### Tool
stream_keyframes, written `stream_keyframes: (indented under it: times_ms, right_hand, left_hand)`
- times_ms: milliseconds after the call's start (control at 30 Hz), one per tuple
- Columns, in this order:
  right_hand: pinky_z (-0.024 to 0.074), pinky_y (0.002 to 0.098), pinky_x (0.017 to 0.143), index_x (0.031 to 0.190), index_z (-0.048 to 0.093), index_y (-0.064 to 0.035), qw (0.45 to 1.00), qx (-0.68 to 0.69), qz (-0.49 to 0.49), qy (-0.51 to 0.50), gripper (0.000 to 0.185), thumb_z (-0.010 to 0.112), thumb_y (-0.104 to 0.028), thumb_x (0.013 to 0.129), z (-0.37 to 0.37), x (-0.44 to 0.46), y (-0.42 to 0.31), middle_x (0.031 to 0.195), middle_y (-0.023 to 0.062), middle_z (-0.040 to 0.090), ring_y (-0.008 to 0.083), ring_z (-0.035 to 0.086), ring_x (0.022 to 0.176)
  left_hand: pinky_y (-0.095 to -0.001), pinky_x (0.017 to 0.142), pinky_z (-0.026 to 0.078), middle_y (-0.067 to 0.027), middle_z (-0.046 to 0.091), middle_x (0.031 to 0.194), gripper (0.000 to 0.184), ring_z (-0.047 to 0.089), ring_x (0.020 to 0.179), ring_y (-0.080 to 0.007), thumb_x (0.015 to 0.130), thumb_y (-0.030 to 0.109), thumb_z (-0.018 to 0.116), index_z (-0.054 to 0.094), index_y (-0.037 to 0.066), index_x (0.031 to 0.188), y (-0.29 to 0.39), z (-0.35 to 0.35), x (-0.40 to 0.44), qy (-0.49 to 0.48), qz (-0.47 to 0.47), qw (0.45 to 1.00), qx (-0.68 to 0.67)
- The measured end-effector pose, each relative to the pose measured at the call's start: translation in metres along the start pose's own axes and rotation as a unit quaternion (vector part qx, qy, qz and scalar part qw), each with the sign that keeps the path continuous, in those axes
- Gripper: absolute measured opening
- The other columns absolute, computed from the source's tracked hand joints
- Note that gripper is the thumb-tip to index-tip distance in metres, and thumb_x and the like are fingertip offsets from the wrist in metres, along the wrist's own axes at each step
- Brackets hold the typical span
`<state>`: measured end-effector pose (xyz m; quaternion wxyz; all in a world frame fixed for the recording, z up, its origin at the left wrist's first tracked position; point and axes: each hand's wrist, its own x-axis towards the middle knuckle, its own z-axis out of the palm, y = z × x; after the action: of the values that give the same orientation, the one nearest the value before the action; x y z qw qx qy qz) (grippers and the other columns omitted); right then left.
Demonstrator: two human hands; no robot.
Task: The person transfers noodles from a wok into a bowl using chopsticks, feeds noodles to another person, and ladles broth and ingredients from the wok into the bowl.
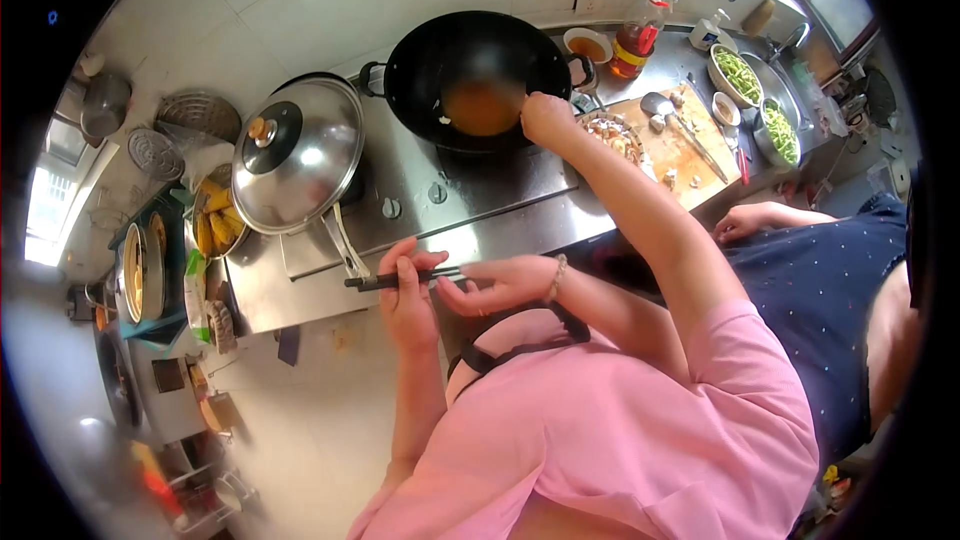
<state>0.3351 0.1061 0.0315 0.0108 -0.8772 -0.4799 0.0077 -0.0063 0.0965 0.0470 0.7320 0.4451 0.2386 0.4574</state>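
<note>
My left hand (pixel 408 292) is closed around a slim black bar-like object (pixel 378 282), seen edge-on, in front of the stove's front edge. My right arm stretches forward from its pink sleeve. My right hand (pixel 548 120) is a fist at the right side of a black wok (pixel 420 80); what it grips is hidden. Orange-brown liquid (pixel 480 108) and small white bits lie in the wok, partly blurred. Under my right arm, another hand (pixel 505 282) with a bracelet reaches the black object's right end; I cannot tell whose it is.
A domed steel lid (pixel 325 140) stands left of the wok. To the right are a wooden cutting board (pixel 700 165) with a ladle, an oil jug (pixel 632 48) and bowls of green vegetables (pixel 738 75). A person in a navy dress (pixel 800 310) stands close on the right.
</note>
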Motion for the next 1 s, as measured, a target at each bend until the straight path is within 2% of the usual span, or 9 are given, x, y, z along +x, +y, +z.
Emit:
stream_keyframes:
  times_ms: [100, 233, 267, 367, 433, 533, 733, 867, 1000]
  right_hand:
    - [0.0511, 0.0434, 0.071, 0.1, 0.058, -0.0067, 1.0, 0.025, 0.009, 0.014, 0.019, 0.048, -0.013, 0.085, 0.009, -0.004, -0.001, 0.095, 0.0158, 0.063, 0.0335, 0.063, 0.089]
    - [0.0517, 0.0417, 0.074, 0.099, 0.061, -0.0075, 1.0, 0.013, 0.002, -0.02, 0.02, 0.053, -0.012, 0.081, 0.001, -0.012, 0.0, 0.095, 0.015, 0.065, 0.0327, 0.063, 0.09]
    - [0.052, 0.0412, 0.075, 0.099, 0.061, -0.0075, 1.0, 0.008, 0.006, -0.03, 0.021, 0.055, -0.011, 0.079, -0.005, -0.013, -0.001, 0.095, 0.0144, 0.065, 0.0325, 0.064, 0.09]
    - [0.0519, 0.0407, 0.076, 0.099, 0.062, -0.0074, 1.0, -0.003, -0.002, -0.023, 0.022, 0.055, -0.013, 0.079, -0.005, -0.017, 0.008, 0.094, 0.014, 0.065, 0.0309, 0.064, 0.09]
    - [0.0515, 0.0401, 0.078, 0.099, 0.062, -0.0075, 1.0, -0.011, 0.004, -0.005, 0.022, 0.056, -0.014, 0.079, -0.011, -0.025, 0.008, 0.098, 0.0148, 0.064, 0.0301, 0.063, 0.092]
    - [0.0508, 0.0397, 0.079, 0.1, 0.062, -0.0072, 1.0, 0.02, 0.016, -0.005, 0.024, 0.055, -0.018, 0.08, -0.027, -0.039, 0.016, 0.099, 0.0162, 0.063, 0.0311, 0.062, 0.094]
    - [0.048, 0.0408, 0.082, 0.105, 0.063, -0.0095, 0.966, 0.235, 0.039, 0.097, 0.04, 0.06, -0.038, 0.077, -0.075, -0.046, 0.067, 0.096, 0.0156, 0.065, 0.0323, 0.061, 0.092]
    - [0.0489, 0.0261, 0.062, 0.107, 0.063, -0.0062, 0.838, 0.507, 0.11, 0.172, 0.031, 0.061, -0.026, 0.083, -0.117, -0.077, 0.119, 0.084, 0.0047, 0.065, 0.0108, 0.059, 0.07]
    - [0.0431, 0.0237, 0.049, 0.104, 0.061, -0.0068, 0.766, 0.57, 0.219, 0.201, 0.03, 0.052, -0.031, 0.089, -0.078, -0.103, 0.184, 0.079, 0.0026, 0.062, 0.0094, 0.057, 0.061]
  left_hand:
    - [-0.027, 0.075, 0.044, -0.0101, 0.061, 0.089, 0.027, 0.059, 0.088, -0.0199, 0.098, 0.02, 0.038, 0.048, 0.002, 0.115, 0.004, 0.001, 0.002, 0.008, -0.001, 1.0, 0.028]
    - [-0.0268, 0.074, 0.046, -0.0136, 0.062, 0.099, 0.029, 0.058, 0.087, -0.0175, 0.098, 0.022, 0.039, 0.05, 0.002, 0.114, 0.007, 0.01, 0.009, -0.01, 0.006, 0.995, 0.099]
    - [-0.02, 0.063, 0.041, -0.0127, 0.062, 0.103, 0.027, 0.056, 0.079, -0.0117, 0.098, 0.023, 0.039, 0.053, 0.004, 0.112, 0.012, 0.017, 0.009, -0.005, 0.005, 0.994, 0.111]
    - [-0.0172, 0.053, 0.036, -0.0111, 0.062, 0.105, 0.03, 0.048, 0.064, -0.0056, 0.098, 0.026, 0.038, 0.053, 0.004, 0.113, 0.016, 0.027, 0.014, -0.062, -0.02, 0.996, 0.059]
    - [-0.0191, 0.062, 0.041, -0.0121, 0.061, 0.107, 0.032, 0.052, 0.072, -0.0089, 0.098, 0.027, 0.037, 0.052, 0.003, 0.113, 0.014, 0.033, 0.015, -0.087, -0.029, 0.994, 0.061]
    - [-0.0345, 0.097, 0.038, -0.0153, 0.058, 0.113, 0.039, 0.051, 0.111, -0.0239, 0.098, 0.031, 0.036, 0.049, 0.0, 0.118, 0.007, 0.045, 0.014, -0.152, 0.001, 0.985, 0.081]
    - [-0.0375, 0.1, 0.035, -0.0155, 0.047, 0.129, 0.049, 0.044, 0.12, -0.0233, 0.095, 0.033, 0.044, 0.039, 0.001, 0.131, -0.04, 0.034, 0.013, -0.254, 0.013, 0.961, 0.109]
    - [-0.0355, 0.099, 0.036, -0.0139, 0.051, 0.125, 0.053, 0.047, 0.117, -0.022, 0.091, 0.034, 0.052, 0.04, 0.002, 0.131, -0.018, 0.06, -0.011, -0.283, -0.003, 0.948, 0.144]
    - [-0.0303, 0.094, 0.039, -0.0108, 0.057, 0.116, 0.045, 0.053, 0.11, -0.0189, 0.092, 0.026, 0.051, 0.043, 0.003, 0.13, -0.045, 0.055, -0.017, -0.299, -0.1, 0.93, 0.188]
